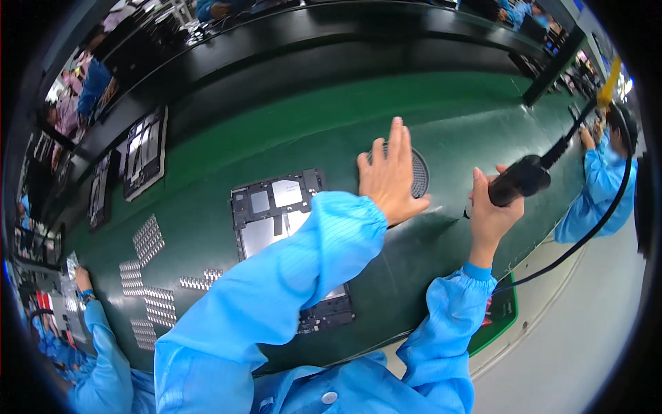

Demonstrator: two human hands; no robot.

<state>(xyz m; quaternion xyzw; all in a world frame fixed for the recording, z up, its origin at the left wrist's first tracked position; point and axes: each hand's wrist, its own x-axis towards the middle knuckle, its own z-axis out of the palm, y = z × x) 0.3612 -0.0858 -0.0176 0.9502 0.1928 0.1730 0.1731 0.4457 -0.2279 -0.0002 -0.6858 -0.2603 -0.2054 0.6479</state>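
My left hand [389, 176] is stretched over a round dark dish [420, 174] with a gridded surface. Its fingers are extended and hold nothing I can see; whether they touch the dish, I cannot tell. To its right, my right hand [495, 210] is wrapped round a black electric screwdriver [518, 181], whose cable runs up and to the right. The screwdriver's tip is mostly hidden by the hand. Under my left forearm lies an opened tablet [258, 238] with silver battery panels and dark boards, its middle covered by my sleeve.
Strips of small metal parts [160, 306] lie left of the tablet. More opened tablets [146, 153] rest at the far left. A dark shelf [331, 52] spans the back. A green bin [507, 310] sits below the table's right edge. Co-workers [600, 179] are on both sides.
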